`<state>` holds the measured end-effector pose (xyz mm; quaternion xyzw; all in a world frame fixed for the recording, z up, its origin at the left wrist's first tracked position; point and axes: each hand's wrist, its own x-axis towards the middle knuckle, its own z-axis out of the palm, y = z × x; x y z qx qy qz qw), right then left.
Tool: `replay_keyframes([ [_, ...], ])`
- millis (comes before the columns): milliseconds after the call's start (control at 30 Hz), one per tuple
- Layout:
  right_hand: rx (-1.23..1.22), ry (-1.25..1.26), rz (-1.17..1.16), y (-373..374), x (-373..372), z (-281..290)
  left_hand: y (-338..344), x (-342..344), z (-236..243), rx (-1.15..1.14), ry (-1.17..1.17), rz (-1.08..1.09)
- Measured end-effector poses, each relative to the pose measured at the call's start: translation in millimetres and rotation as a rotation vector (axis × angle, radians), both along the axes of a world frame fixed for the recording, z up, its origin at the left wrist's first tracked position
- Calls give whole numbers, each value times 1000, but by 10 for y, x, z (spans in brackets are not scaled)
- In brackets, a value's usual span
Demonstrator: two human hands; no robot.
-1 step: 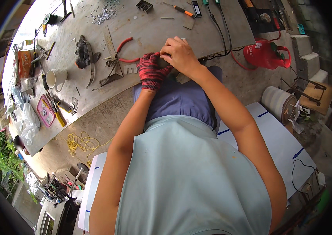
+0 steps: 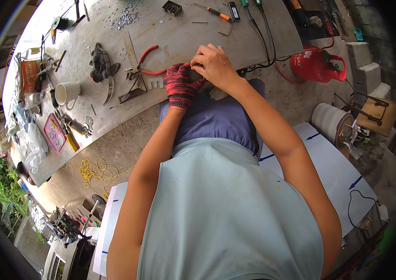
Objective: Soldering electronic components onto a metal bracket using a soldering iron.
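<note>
My left hand, in a red and black knit glove, is curled closed at the near edge of the grey worktable. Against its fingertips my bare right hand makes a pinch. Whatever the two hold between them is hidden by the fingers. Just left of the glove lie red-handled pliers, their jaws pointing away from me. A pale metal piece shaped like a letter E rests beside the glove, close to an angled metal piece.
A white mug, a dark glove and a curved metal strip sit on the left. Small metal bits lie farther back. Cables run over the right edge near a red gas cylinder. Yellow cord coils on the floor.
</note>
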<state>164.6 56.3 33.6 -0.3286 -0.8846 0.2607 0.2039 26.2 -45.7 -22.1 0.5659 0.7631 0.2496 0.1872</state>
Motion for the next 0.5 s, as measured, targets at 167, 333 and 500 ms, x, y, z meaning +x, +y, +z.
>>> replay_keyframes([
  [167,-86,111,-180,195,273,106,-6,3,-29,92,8,35],
  [333,-164,-10,-174,-67,493,294,-15,-23,-63,76,3,49],
  [500,-120,-27,-153,-204,430,146,10,-4,-37,31,-24,39],
])
